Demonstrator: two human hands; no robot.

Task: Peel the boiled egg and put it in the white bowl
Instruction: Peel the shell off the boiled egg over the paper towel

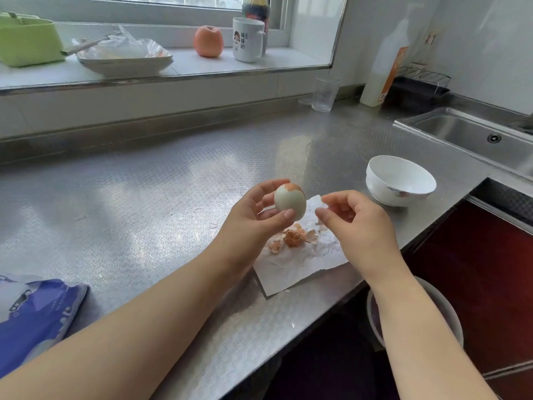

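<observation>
My left hand (253, 215) holds the boiled egg (290, 201) upright between thumb and fingers above the counter. The egg is mostly bare white, with a patch of brown shell left on its top. My right hand (354, 220) hovers just right of the egg, fingers curled and apart, nothing visible between them. Brown shell pieces (292, 237) lie on a white paper towel (300, 264) under my hands. The white bowl (399, 180) stands empty on the counter to the right of the egg.
The steel sink (473, 137) lies at far right. A clear glass (325, 93) and a white bottle (383, 67) stand at the back. The sill holds a mug (248, 40), an apple (208, 41), a plate and a green box. A blue bag (34, 316) lies at left.
</observation>
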